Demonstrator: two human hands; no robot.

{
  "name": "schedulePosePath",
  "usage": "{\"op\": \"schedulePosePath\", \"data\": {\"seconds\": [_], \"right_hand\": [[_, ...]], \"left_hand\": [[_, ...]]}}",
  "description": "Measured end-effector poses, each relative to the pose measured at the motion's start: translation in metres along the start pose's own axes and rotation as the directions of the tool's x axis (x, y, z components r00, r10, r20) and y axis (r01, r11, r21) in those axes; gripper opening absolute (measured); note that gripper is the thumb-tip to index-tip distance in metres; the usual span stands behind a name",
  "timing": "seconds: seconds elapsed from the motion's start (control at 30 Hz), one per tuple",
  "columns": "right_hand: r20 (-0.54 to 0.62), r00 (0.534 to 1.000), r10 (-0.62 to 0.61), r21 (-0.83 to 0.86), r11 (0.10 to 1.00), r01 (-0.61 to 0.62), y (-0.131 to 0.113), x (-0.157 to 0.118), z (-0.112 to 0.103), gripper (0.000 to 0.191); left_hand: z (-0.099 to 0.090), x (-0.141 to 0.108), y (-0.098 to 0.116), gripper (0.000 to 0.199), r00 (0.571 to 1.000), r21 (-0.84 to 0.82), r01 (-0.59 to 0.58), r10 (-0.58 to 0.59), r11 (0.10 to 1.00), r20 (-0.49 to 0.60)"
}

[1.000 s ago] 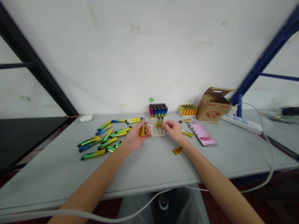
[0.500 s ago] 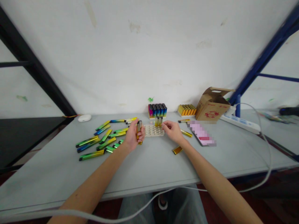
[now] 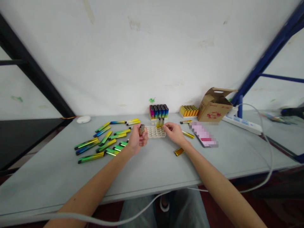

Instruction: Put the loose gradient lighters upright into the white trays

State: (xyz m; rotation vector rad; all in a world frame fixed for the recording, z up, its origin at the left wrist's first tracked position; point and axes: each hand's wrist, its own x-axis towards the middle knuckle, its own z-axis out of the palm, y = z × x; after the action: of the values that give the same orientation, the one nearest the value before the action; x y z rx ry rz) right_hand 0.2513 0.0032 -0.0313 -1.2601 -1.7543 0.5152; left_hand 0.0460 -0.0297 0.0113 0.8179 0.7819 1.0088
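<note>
My left hand (image 3: 137,139) is closed around a lighter (image 3: 142,129), its metal top poking up past the thumb; the fingers cover most of its body. Just right of it lies a white tray (image 3: 155,133) with rows of round holes. A few yellow lighters (image 3: 160,123) stand upright at the tray's back right. My right hand (image 3: 174,131) is at the tray's right end, thumb and fingers pinched together close to those lighters. Whatever is between its fingertips, if anything, is too small to make out. Loose green, yellow and blue lighters (image 3: 106,145) lie left of my left hand.
Behind the tray stands a full block of dark-topped lighters (image 3: 159,111), with a yellow-orange block (image 3: 189,110) to its right. An open cardboard box (image 3: 213,107), a phone (image 3: 203,134) and a power strip (image 3: 244,125) are on the right. A white cable (image 3: 273,152) loops over the table edge.
My left hand has turned the lighter, so its metal top now faces me more and its body is hidden. My right hand stays by the tray. The view has shifted slightly.
</note>
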Motion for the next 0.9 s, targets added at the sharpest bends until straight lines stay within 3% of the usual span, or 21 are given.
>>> {"op": "schedulePosePath", "data": {"seconds": [0.57, 0.9], "right_hand": [[0.032, 0.999, -0.038, -0.065, 0.997, 0.04, -0.0063, -0.0033, 0.0, 0.023], [0.057, 0.997, -0.052, -0.077, 0.995, 0.057, -0.0039, -0.0035, 0.0023, 0.022]], "left_hand": [[-0.002, -0.0002, -0.0003, 0.056, 0.999, 0.022, 0.037, -0.037, 0.999, 0.01], [0.0016, 0.0002, 0.0022, 0.047, 0.98, 0.06, -0.142, 0.149, 0.988, -0.136]]}}
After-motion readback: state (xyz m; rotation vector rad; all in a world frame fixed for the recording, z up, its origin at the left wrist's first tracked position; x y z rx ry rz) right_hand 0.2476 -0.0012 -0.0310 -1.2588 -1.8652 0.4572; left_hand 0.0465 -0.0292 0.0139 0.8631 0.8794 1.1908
